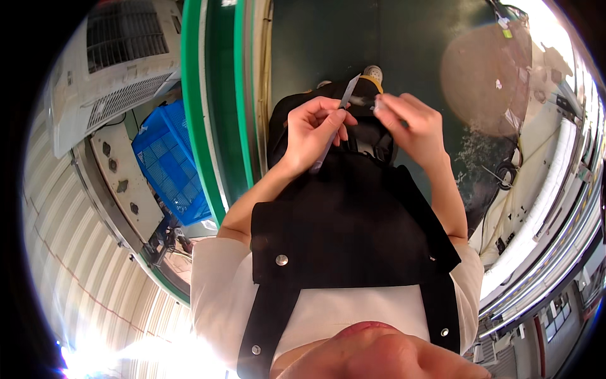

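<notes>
Person's face (379, 354) nearest; left fingers (329, 125) pinching grey strip (349, 91); right fingers (392, 107) bunched, cannot tell if gripping.

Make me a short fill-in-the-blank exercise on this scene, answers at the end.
1. The hand holding the thin strip is the wearer's ____ one.
2. The apron is coloured ____.
3. The plastic basket is coloured ____.
4. The shirt under the apron is coloured ____.

Missing words: left; black; blue; white.

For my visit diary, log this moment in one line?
left hand: holds long, narrow, grey blade-like strip | right hand: raised nearby, contents unclear
</notes>
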### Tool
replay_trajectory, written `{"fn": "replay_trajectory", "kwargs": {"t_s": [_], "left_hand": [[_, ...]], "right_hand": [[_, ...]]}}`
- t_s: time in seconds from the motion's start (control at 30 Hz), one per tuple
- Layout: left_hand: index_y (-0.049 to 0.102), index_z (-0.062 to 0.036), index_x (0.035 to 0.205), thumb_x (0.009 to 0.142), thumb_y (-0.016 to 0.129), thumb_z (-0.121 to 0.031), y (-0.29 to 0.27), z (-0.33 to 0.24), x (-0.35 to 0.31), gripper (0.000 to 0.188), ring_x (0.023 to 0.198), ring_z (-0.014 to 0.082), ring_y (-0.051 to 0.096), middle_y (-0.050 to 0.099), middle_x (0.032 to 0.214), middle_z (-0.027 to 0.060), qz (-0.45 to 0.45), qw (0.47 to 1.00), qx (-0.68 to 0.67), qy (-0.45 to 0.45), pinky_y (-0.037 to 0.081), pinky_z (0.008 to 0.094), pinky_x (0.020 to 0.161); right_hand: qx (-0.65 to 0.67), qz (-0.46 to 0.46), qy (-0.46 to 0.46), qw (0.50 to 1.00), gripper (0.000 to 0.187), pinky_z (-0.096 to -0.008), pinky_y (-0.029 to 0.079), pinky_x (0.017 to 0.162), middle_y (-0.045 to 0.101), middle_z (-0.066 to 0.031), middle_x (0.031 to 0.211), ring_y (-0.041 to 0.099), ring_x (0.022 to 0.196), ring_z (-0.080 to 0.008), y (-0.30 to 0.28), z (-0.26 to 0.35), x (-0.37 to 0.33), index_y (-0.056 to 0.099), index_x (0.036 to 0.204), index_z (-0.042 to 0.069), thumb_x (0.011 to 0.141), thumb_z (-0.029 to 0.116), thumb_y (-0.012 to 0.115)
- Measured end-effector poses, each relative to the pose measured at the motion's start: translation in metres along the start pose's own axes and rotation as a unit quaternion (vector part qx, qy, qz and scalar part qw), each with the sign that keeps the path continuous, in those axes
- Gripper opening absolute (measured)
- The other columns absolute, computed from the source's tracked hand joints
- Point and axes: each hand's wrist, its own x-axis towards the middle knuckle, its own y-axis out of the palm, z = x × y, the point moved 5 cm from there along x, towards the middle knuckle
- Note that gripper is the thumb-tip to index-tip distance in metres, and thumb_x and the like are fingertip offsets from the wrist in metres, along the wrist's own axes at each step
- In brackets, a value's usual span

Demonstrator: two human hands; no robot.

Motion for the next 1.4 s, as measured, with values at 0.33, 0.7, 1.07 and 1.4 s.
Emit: {"fn": "replay_trajectory", "kwargs": {"t_s": [0.33, 0.7, 1.07, 1.4], "left_hand": [[0.056, 0.002, 0.095, 0.089, 0.051, -0.004, -0.025, 0.009, -0.032, 0.011, 0.056, 0.0101, 0.056, 0.063, 0.079, 0.0113, 0.013, 0.994, -0.107, 0.018, 0.045, 0.0204, 0.047], [0.057, 0.0021, 0.105, 0.089, 0.05, -0.007, -0.039, 0.012, -0.046, 0.019, 0.052, 0.0125, 0.055, 0.063, 0.078, 0.0143, 0.021, 0.99, -0.131, 0.041, 0.043, 0.022, 0.044], [0.055, -0.0005, 0.116, 0.089, 0.052, -0.007, -0.035, 0.01, -0.048, 0.028, 0.051, 0.0125, 0.054, 0.063, 0.079, 0.0149, 0.051, 0.99, -0.125, 0.05, 0.043, 0.0231, 0.045], [0.054, -0.0031, 0.118, 0.089, 0.052, -0.005, -0.04, 0.017, -0.049, 0.029, 0.051, 0.0092, 0.054, 0.064, 0.077, 0.0119, 0.038, 0.99, -0.129, 0.052, 0.043, 0.0206, 0.043]], "right_hand": [[-0.044, 0.011, 0.043, 0.998, 0.014, -0.0278, 0.041, 0.045, 0.053, -0.0018, 0.06, 0.053, 0.05, -0.0163, 0.017, 0.035, 0.004, 0.065, 0.085, 0.008, 0.078, 0.021, 0.066], [-0.079, 0.035, 0.014, 0.996, 0.015, -0.0272, 0.04, 0.044, 0.052, -0.0025, 0.059, 0.051, 0.048, -0.0156, 0.017, 0.054, 0.008, 0.065, 0.086, 0.009, 0.079, 0.022, 0.065], [-0.112, 0.052, 0.01, 0.992, 0.014, -0.0285, 0.04, 0.044, 0.051, -0.0025, 0.058, 0.051, 0.047, -0.0166, 0.012, 0.065, 0.006, 0.064, 0.085, 0.01, 0.078, 0.022, 0.066], [-0.103, 0.072, 0.02, 0.992, 0.012, -0.0298, 0.04, 0.047, 0.052, -0.009, 0.064, 0.05, 0.05, -0.0225, 0.015, 0.067, 0.011, 0.063, 0.088, 0.004, 0.078, 0.01, 0.064]]}}
